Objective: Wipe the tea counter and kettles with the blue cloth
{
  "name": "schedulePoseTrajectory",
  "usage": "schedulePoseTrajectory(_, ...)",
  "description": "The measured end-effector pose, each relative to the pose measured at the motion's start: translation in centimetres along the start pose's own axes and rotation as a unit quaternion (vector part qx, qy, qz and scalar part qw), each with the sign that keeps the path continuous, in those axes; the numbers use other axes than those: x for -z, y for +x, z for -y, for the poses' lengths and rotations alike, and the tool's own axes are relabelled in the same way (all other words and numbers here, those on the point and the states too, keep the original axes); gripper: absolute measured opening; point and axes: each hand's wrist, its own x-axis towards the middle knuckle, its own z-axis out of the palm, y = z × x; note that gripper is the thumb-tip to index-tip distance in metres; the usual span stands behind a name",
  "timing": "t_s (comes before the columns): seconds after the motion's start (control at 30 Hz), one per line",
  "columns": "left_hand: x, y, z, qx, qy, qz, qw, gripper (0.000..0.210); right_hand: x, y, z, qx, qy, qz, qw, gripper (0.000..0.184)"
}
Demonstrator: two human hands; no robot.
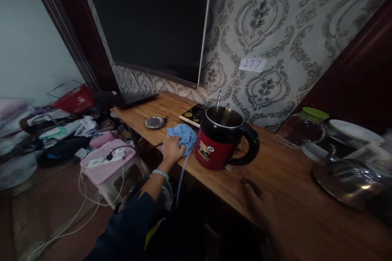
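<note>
My left hand (173, 150), with a pale bangle on its wrist, is closed on a crumpled blue cloth (184, 135) and presses it against the wooden table (220, 185) near the front edge. Just right of the cloth stands a large red and black electric kettle (216, 144), lidless, a metal handle sticking up out of its mouth. A thin clear tube (181, 181) hangs from beside the cloth over the table edge. My right hand (259, 202) is low at the front of the table, right of the kettle, touching nothing visible. It is dark and blurred, so its fingers are unclear.
A round metal lid (154, 122), an induction cooker (193, 115) and a laptop (136, 98) lie toward the left and back. At right stand a glass jug (301, 130) with a green lid and a shiny metal kettle (352, 179). A pink stool (105, 161) bears a power strip.
</note>
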Motion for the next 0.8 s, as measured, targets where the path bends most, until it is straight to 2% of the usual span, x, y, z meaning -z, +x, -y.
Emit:
schedulePoseTrajectory(0.27,0.2,-0.3,-0.1,0.004,-0.006,-0.002,1.000,0.024,0.0,-0.1,-0.2,-0.017,-0.048,0.005,0.999,0.044)
schedulePoseTrajectory(0.53,0.1,-0.5,0.0,0.010,-0.008,-0.006,1.000,0.022,0.1,0.0,-0.8,0.004,-0.083,0.005,0.996,0.046)
schedulePoseTrajectory(0.67,0.1,-0.5,0.0,0.012,-0.004,-0.009,1.000,0.023,0.1,-0.1,-0.1,0.024,-0.100,0.007,0.995,0.043)
schedulePoseTrajectory(0.8,0.1,-0.3,-0.1,0.010,-0.003,0.000,1.000,0.025,0.1,-0.1,0.9,0.015,-0.118,0.003,0.993,0.046)
